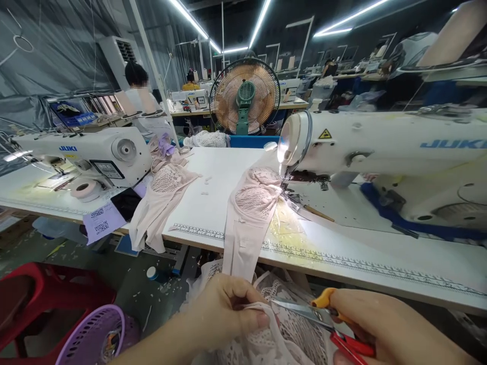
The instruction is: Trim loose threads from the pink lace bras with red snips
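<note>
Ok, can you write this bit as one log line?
left hand: pinching lace fabric | right hand: holding scissors at fabric

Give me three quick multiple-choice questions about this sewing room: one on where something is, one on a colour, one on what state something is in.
1. Where does the round fan stand?
A. Behind the white table, near the middle of the view
B. On the floor by the red stool
C. On top of the sewing machine at the right

2. What colour is the slotted basket at the lower left?
A. Green
B. Purple
C. Black

3. What is the right hand doing?
A. Resting flat on the table
B. Holding a roll of tape
C. Gripping scissors whose blades point at the lace fabric

Answers:
1. A, it rises just past the table's far edge.
2. B, its rim and slats are purple.
3. C, fingers wrap the orange and red handles, while the left hand pinches the fabric.
</note>
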Action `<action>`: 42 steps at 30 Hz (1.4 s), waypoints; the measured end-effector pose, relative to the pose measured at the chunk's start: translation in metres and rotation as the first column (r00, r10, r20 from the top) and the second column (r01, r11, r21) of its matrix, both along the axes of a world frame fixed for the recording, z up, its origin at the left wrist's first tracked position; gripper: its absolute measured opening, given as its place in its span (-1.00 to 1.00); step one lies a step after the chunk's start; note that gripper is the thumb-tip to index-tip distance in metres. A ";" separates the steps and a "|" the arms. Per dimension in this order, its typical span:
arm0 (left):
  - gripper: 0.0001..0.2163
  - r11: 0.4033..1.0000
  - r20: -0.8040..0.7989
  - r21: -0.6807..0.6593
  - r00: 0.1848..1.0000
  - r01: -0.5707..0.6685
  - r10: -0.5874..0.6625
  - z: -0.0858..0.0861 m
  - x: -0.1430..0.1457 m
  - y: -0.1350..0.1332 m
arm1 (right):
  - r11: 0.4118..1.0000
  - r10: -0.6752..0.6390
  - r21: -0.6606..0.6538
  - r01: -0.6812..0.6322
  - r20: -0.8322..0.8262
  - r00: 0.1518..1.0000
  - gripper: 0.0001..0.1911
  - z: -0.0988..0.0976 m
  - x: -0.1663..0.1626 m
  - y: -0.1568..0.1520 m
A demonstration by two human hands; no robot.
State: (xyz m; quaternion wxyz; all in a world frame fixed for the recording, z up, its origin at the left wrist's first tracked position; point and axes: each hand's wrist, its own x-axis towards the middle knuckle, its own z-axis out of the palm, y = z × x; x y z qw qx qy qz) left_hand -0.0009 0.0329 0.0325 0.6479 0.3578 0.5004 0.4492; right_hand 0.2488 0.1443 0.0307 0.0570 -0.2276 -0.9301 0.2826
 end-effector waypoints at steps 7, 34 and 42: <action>-0.69 0.999 -0.117 0.029 0.993 0.023 -0.020 0.002 0.002 -0.001 | 0.999 0.020 0.037 -0.026 0.152 0.988 -0.64 0.006 0.010 0.001; -0.80 0.990 -0.307 -0.044 0.942 0.133 -0.140 0.024 0.010 0.010 | 0.997 -0.001 0.080 -0.008 0.116 0.993 -0.65 0.002 0.003 -0.007; -0.78 0.992 -0.317 -0.042 0.941 0.116 -0.123 0.022 0.011 0.009 | 0.989 0.035 0.141 -0.044 0.061 0.998 -0.65 0.003 0.002 -0.003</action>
